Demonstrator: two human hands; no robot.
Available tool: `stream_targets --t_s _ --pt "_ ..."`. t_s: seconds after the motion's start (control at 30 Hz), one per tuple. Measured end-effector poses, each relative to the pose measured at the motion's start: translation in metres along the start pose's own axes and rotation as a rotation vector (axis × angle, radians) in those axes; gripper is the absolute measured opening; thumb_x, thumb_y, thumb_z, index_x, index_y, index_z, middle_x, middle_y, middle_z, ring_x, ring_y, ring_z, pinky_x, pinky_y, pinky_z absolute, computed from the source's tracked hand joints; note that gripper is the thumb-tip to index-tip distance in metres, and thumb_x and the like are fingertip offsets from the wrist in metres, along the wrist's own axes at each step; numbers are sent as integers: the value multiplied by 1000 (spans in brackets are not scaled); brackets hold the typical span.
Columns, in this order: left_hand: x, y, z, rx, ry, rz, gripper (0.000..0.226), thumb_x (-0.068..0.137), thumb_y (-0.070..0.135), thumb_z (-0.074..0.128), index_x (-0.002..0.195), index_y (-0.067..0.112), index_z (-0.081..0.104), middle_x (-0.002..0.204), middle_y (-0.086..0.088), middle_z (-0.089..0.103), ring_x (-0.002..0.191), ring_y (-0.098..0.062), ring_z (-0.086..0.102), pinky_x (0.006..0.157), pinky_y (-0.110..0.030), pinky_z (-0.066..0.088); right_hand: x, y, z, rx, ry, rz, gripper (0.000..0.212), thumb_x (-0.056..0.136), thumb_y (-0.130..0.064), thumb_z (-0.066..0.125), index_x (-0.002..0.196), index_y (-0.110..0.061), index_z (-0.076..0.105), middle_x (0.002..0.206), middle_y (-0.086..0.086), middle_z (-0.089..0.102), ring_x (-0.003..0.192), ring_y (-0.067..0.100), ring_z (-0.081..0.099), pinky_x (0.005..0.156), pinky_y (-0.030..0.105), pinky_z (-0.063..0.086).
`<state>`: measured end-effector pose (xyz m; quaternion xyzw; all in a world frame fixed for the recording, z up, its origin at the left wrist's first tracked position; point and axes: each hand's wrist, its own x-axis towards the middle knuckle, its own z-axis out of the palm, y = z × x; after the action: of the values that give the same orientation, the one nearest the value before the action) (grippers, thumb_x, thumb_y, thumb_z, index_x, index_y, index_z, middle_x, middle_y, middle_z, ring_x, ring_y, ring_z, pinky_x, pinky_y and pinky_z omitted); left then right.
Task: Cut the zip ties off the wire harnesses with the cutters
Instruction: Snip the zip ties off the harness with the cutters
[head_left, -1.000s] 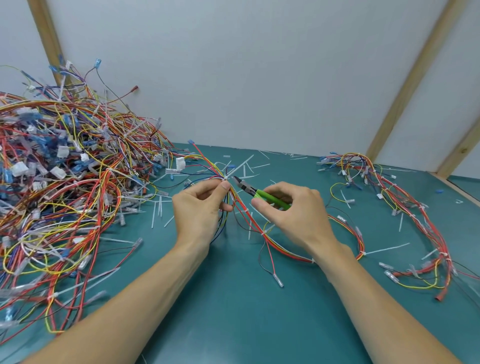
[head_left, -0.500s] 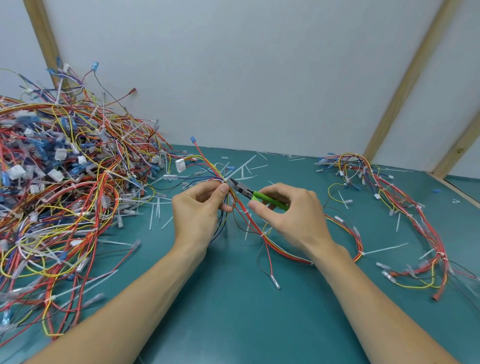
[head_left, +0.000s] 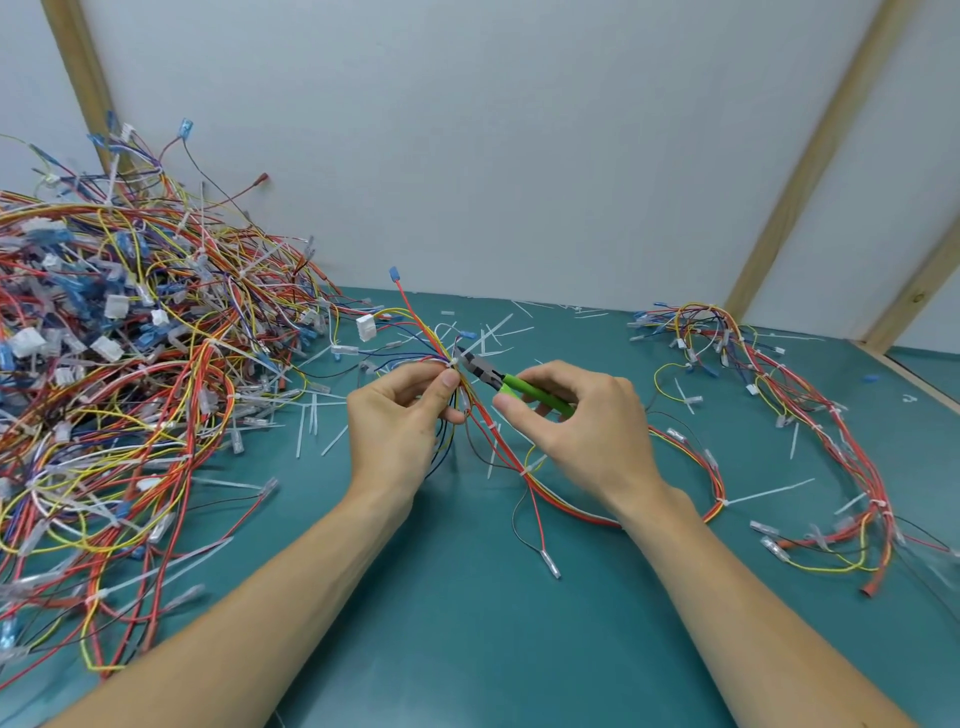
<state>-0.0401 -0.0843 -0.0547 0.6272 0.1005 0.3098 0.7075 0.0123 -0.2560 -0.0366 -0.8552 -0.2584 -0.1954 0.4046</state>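
No legible text or labels.

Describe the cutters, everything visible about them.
The cutters are a small hand tool with bright green handles, plastic-looking, and a dark metal head. The right hand grips the handles, hiding much of them. The tool lies slanted, its head pointing up and left, tips at a white zip tie on the wire bundle that the left hand pinches. Whether the blades are closed on the tie cannot be told. The tool is held above the teal table.
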Motion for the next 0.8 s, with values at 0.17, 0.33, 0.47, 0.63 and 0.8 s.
stream_targets --t_s 0.17,0.33,0.47,0.63,0.8 --pt "0 0 0 -8 -2 10 8 91 13 73 85 18 74 74 5 75 56 -10 70 51 -11 44 -1 -3 -1 -55 42 -24 39 77 -71 68 89 -36 77 73 -21 71 73 1 68 70 30 56" --pt "1 -1 -1 -8 6 14 11 91 12 73 84 20 75 73 6 75 56 -9 69 50 -11 43 -1 -2 -1 -37 -16 -27 32 80 -64 73 87 -34 77 73 -17 72 71 4 69 70 33 56" --pt "1 -1 -1 -19 11 10 10 91 12 73 85 19 75 75 6 76 56 -9 69 50 -11 43 -1 -2 -1 -19 -19 -37 27 82 -61 75 87 -35 79 72 -17 73 70 8 68 67 35 55" --pt "1 0 -1 -26 13 6 9 91 12 72 86 18 75 76 6 76 55 -8 69 50 -10 43 -1 -2 0 -10 -10 -48 27 82 -63 74 87 -37 79 71 -15 72 68 11 67 65 35 54" --pt "0 2 -1 12 8 11 7 90 13 74 85 18 76 75 6 76 55 -9 69 49 -10 43 1 1 -1 64 -97 25 35 77 -67 71 86 -34 80 74 -18 74 74 8 72 72 39 58"
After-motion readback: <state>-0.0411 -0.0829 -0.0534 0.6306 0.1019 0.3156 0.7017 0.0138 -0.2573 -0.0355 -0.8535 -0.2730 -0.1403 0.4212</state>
